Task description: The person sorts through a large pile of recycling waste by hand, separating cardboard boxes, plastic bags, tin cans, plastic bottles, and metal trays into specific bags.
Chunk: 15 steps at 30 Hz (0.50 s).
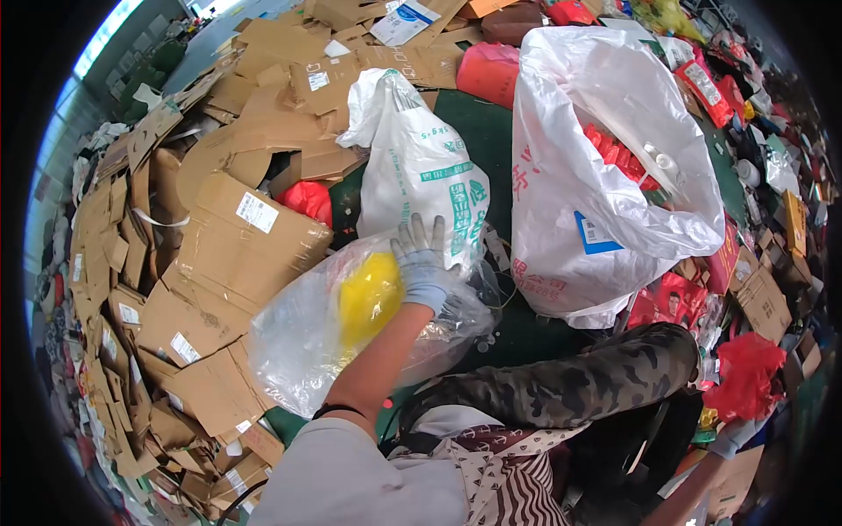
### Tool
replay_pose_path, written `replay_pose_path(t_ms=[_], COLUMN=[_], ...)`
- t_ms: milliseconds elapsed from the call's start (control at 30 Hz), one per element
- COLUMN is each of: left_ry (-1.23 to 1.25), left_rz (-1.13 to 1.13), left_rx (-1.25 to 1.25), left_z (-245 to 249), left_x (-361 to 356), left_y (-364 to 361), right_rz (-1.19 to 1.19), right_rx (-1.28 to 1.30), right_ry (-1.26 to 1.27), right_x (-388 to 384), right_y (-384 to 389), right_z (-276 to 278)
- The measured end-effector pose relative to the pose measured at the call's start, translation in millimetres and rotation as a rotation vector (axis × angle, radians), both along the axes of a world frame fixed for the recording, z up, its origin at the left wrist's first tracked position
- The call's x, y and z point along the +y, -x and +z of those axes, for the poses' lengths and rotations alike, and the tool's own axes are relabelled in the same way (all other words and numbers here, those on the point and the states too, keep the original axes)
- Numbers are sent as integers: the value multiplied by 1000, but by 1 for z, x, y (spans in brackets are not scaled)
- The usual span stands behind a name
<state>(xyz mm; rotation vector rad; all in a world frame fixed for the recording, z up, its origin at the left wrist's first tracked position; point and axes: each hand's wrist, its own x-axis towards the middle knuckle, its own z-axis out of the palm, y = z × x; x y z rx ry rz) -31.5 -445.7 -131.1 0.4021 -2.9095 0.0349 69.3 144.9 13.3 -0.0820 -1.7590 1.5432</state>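
My left hand (421,270), in a pale glove, lies with fingers spread on a clear plastic bag (294,329). Something yellow (368,298) shows through that bag beside the hand. Just beyond the fingertips stands a white woven sack (408,180) with green print. At the lower right, my gloved right hand (737,436) grips a crumpled red plastic bag (745,377), which covers most of its fingers. Between the hands, farther out, a large white sack (561,210) stands with its mouth spread, red wrapping and white pieces visible inside.
Flattened cardboard boxes (246,228) pile up along the left and far side. A red bag (307,202) sits among them. Mixed waste and a red package (702,92) crowd the right. My camouflage-clad leg (561,373) extends across the front, near the large white sack.
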Motion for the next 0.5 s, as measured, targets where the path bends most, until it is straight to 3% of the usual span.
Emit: replay_pose_path(t_ms=[133, 200, 267, 333, 400, 467, 500], left_ry=[-200, -723, -1256, -1526, -1605, -1614, -1586], left_rz=[197, 73, 122, 31, -9, -63, -94], left_rx=[-463, -2, 138, 361, 509, 611, 637], left_z=[-31, -28, 34, 88, 129, 160, 171], left_x=[-70, -95, -89, -73, -47, -26, -18], left_y=[22, 3, -14, -38, -55, -67, -72], right_rz=[154, 244, 239, 455, 834, 1427, 1536], right_rx=[-62, -137, -193, -226, -258, -370, 20], right_ry=[-178, -272, -272, -183, -57, 72, -272], right_x=[-32, -72, -129, -192, -265, -335, -366], right_y=[4, 13, 26, 39, 45, 43, 51], right_z=[-3, 6, 19, 26, 32, 43, 32])
